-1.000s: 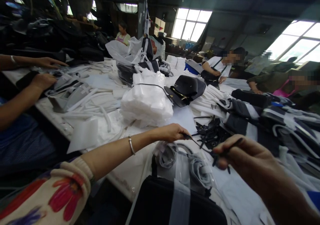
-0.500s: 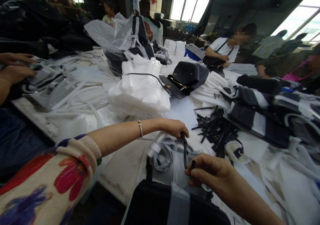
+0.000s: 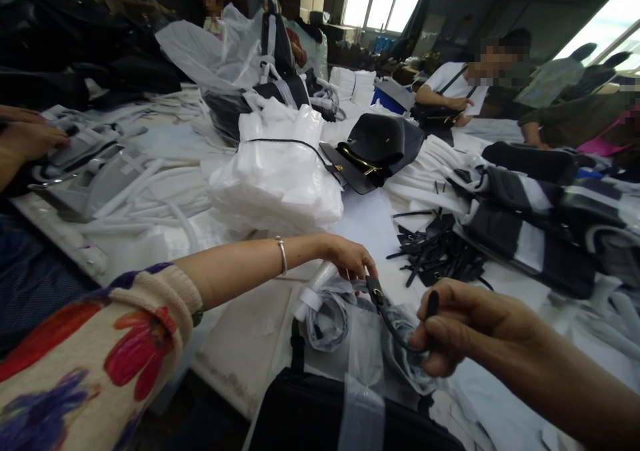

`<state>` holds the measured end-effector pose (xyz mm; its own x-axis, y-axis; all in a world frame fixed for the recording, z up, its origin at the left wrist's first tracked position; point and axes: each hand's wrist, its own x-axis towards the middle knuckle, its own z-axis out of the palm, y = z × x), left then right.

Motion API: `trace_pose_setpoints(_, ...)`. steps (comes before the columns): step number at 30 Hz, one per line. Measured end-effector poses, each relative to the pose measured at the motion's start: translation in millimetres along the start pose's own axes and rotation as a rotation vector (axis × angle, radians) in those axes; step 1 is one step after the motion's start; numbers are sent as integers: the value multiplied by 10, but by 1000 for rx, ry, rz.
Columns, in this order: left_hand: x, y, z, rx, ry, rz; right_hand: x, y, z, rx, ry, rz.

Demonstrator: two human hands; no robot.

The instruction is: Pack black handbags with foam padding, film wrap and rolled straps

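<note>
A short black leather strap point(image 3: 378, 296) with a small metal buckle stretches between my hands. My left hand point(image 3: 347, 256) pinches its far end, fingers pointing down. My right hand point(image 3: 463, 327) grips the near end between thumb and fingers, with a black tip sticking up. Below them lies a black bag point(image 3: 305, 407) with a translucent strip point(image 3: 365, 397) across its middle. Two plastic-wrapped coiled straps rest above the bag: a left coil point(image 3: 327, 317) beneath my left wrist, and a right coil point(image 3: 407, 354) partly hidden by my right hand.
A heap of black straps point(image 3: 443, 251) lies right of centre. Ahead are a bundle of white plastic point(image 3: 277, 171) and a black bag with a gold zip point(image 3: 385, 141). Wrapped dark bags point(image 3: 530, 237) are stacked right. Another person's hands point(image 3: 27, 137) work at left; co-workers stand beyond.
My right hand has moved right and slightly up, carrying its end of the strap. The strap now slants, with its buckle showing. My left hand has barely shifted.
</note>
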<state>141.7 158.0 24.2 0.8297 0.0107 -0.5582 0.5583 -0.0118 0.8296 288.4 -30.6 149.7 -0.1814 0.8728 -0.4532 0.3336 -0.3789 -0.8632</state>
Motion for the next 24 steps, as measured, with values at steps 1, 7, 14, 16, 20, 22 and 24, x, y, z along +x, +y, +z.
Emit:
trace_pose_setpoints(1, 13, -8, -2, -34, -9, 4, -13, -19, -21, 0, 1, -4)
trace_pose_setpoints(7, 85, -76, 3, -189, -38, 4, -26, -90, -129, 34, 43, -34)
trace_pose_setpoints(14, 131, -123, -9, -215, -67, 48, 140, -28, -45, -60, 93, -23)
trace_pose_setpoints(16, 140, -132, -12, -188, -62, 62, 152, -17, 2, -119, 148, -54)
trace_pose_setpoints(20, 157, -158, -27, -86, -48, 49, 27, 47, 54, -341, 291, -114)
trace_pose_setpoints(22, 160, -177, -40, -61, -43, 34, -80, 100, 54, -438, 465, -140)
trace_pose_setpoints(24, 155, -195, -52, -55, -40, 39, -162, 146, 66, -490, 577, -142)
